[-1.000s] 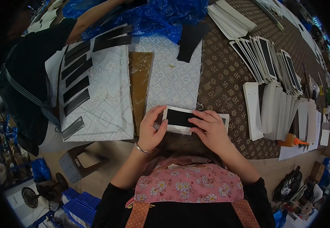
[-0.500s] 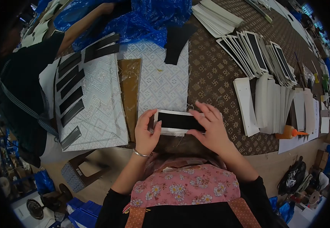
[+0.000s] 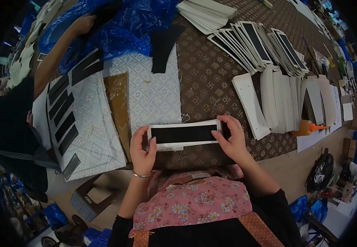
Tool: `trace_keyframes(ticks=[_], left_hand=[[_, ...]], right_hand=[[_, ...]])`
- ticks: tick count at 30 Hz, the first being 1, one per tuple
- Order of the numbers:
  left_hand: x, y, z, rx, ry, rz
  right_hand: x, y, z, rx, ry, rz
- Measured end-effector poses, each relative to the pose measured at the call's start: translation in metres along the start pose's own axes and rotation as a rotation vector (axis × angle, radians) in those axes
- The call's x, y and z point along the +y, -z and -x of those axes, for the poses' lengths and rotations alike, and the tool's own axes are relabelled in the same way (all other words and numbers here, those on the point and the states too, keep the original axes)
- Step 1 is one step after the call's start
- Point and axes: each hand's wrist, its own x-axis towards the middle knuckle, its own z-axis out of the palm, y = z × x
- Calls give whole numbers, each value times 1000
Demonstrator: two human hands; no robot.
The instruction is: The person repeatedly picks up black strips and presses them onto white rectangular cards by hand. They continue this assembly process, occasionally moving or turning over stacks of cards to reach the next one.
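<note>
I hold a long white card with a black strip on it (image 3: 184, 133) flat above the table's near edge. My left hand (image 3: 142, 149) pinches its left end and my right hand (image 3: 232, 138) pinches its right end. A second white piece shows just under the card. Beyond it lies a sheet of white patterned fabric (image 3: 154, 92) on the brown patterned tablecloth (image 3: 211, 70).
Fanned stacks of finished black-and-white cards (image 3: 260, 45) and plain white cards (image 3: 285, 99) fill the right side. An orange-tipped glue bottle (image 3: 308, 128) lies at the right edge. A brown board (image 3: 119, 107) and a fabric panel with black strips (image 3: 73, 119) sit left. Another person's arm (image 3: 57, 53) reaches into blue plastic (image 3: 117, 24).
My hands slid apart to the card's two ends, exposing the whole black strip. The view shifted, and the other person's arm reached further into the blue plastic.
</note>
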Motion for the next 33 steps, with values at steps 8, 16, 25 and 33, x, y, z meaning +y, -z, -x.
trace_keyframes(ticks=[8, 16, 25, 33], left_hand=[[-3, 0, 1, -15, -15, 34], [0, 0, 1, -12, -31, -1], [42, -13, 0, -153, -345, -708], [61, -37, 15, -519, -345, -675]], right_hand=[[3, -1, -1, 2, 6, -19], [4, -1, -1, 2, 38, 1], [-22, -2, -1, -136, 338, 517], [-34, -18, 10, -340, 329, 446]])
